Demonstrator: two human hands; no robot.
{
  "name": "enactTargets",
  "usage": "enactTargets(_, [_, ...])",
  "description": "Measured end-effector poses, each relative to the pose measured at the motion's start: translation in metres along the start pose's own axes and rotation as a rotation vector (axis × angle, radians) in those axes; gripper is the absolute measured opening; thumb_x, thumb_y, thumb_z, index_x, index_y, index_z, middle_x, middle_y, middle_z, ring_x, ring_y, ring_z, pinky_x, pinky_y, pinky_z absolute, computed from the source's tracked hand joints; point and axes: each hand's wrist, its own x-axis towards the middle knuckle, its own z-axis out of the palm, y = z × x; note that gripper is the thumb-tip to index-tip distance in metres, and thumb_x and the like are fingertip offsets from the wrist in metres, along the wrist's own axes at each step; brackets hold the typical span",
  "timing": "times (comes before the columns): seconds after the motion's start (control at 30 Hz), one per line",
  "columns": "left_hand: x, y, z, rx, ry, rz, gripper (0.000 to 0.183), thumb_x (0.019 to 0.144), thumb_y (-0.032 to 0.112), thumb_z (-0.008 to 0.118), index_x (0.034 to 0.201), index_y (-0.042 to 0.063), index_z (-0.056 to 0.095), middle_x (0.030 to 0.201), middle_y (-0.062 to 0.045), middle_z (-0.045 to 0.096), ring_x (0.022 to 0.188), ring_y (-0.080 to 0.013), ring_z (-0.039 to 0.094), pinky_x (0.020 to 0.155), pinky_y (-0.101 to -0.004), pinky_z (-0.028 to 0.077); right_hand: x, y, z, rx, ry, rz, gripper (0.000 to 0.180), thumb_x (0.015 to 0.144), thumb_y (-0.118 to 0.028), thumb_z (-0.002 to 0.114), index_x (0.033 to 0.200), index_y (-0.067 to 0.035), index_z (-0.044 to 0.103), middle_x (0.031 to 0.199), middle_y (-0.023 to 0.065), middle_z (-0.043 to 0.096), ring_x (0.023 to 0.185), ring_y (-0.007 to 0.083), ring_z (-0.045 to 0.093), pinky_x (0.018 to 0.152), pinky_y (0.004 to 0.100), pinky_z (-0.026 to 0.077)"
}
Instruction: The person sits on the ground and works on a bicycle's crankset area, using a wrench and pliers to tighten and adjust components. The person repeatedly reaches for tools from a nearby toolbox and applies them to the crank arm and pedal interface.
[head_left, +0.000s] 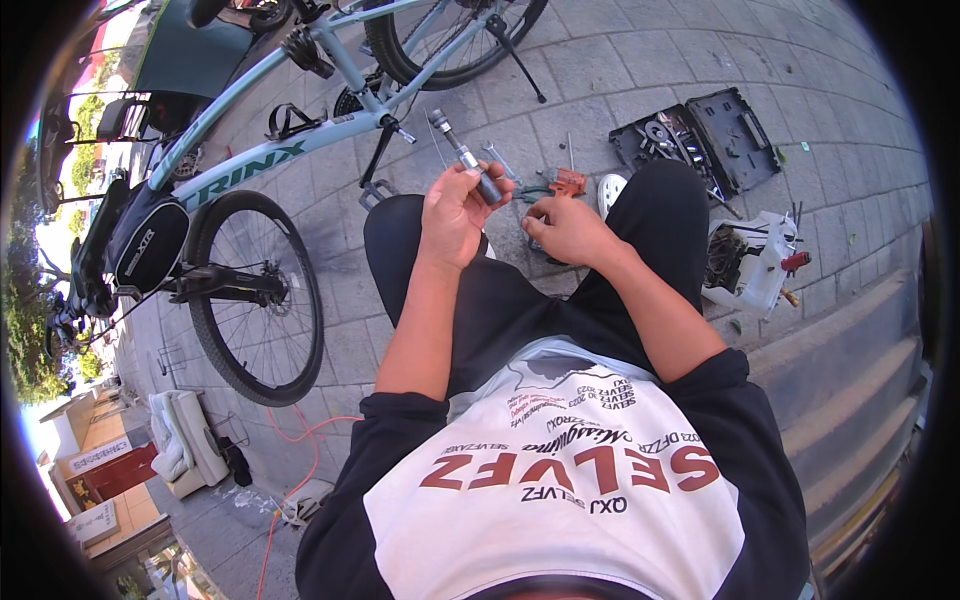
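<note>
My left hand (454, 214) holds a metal socket tool (469, 157), its fingers wrapped near the dark, thick lower end. The bright shaft with a socket on its tip slants up and away. My right hand (574, 231) is curled just in front of an orange power tool (568, 184) on the paving. Whether it grips a part of that tool is hidden by the fingers. Pliers with green handles (534, 195) lie beside the power tool. An open-end wrench (499, 159) rests on the ground behind my left hand.
A pale blue bicycle (352, 124) with its crank and pedal (377, 193) stands ahead to the left. An open black toolbox (694, 142) full of tools lies to the right. Near it is a cut white plastic container (750, 259). Stone steps (832, 375) rise at the right; an orange cable (307, 435) crosses the ground.
</note>
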Motion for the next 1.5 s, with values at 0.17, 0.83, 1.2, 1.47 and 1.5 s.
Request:
enactTargets(0.17, [-0.002, -0.006, 0.011, 0.202, 0.069, 0.118, 0.019, 0.111, 0.015, 0.059, 0.123, 0.001, 0.064, 0.122, -0.018, 0.074, 0.105, -0.0265, 0.076, 0.094, -0.0404, 0.061, -0.011, -0.004, 0.006, -0.285, -0.029, -0.038, 0.035, 0.099, -0.033, 0.061, 0.101, -0.002, 0.077, 0.099, 0.0241, 0.078, 0.1, 0.0438, 0.075, 0.092, 0.0543, 0.058])
enactTargets(0.83, [0.035, 0.064, 0.002, 1.017, 0.185, 0.1, 0.037, 0.103, 0.035, 0.08, 0.107, -0.001, 0.075, 0.079, 0.004, 0.062, 0.067, -0.0044, 0.051, 0.061, -0.0255, 0.043, -0.027, 0.016, 0.036, -0.541, -0.253, -0.094, 0.022, 0.087, -0.015, 0.065, 0.096, -0.002, 0.08, 0.101, 0.0206, 0.08, 0.095, 0.0376, 0.079, 0.085, 0.0476, 0.061])
enactTargets(1.2, [0.072, 0.049, 0.006, 0.85, 0.19, -0.061, 0.042, 0.1, 0.044, 0.081, 0.089, 0.005, 0.068, 0.067, 0.002, 0.052, 0.048, -0.0068, 0.045, 0.045, -0.0256, 0.034, -0.022, 0.009, 0.05, -0.43, -0.261, -0.097, 0.028, 0.093, -0.022, 0.064, 0.096, -0.001, 0.081, 0.1, 0.0234, 0.079, 0.096, 0.0405, 0.079, 0.086, 0.0499, 0.062])
enactTargets(1.47, [0.091, 0.054, 0.023, 0.738, 0.189, -0.141, 0.055, 0.108, 0.057, 0.059, 0.083, 0.009, 0.06, 0.062, 0.001, 0.044, 0.046, -0.012, 0.043, 0.045, -0.027, 0.034, -0.006, 0.013, 0.056, -0.426, -0.297, -0.063, 0.03, 0.096, -0.024, 0.061, 0.093, -0.001, 0.08, 0.097, 0.0245, 0.079, 0.092, 0.0424, 0.078, 0.087, 0.0523, 0.061])
enactTargets(1.5, [0.094, 0.056, 0.024, 0.696, 0.178, -0.15, 0.054, 0.109, 0.056, 0.059, 0.083, 0.009, 0.06, 0.061, 0.0, 0.044, 0.045, -0.0129, 0.043, 0.044, -0.0279, 0.035, -0.001, 0.015, 0.059, -0.396, -0.262, -0.034, 0.03, 0.097, -0.024, 0.06, 0.095, -0.001, 0.08, 0.098, 0.025, 0.079, 0.093, 0.0429, 0.078, 0.087, 0.0528, 0.061])
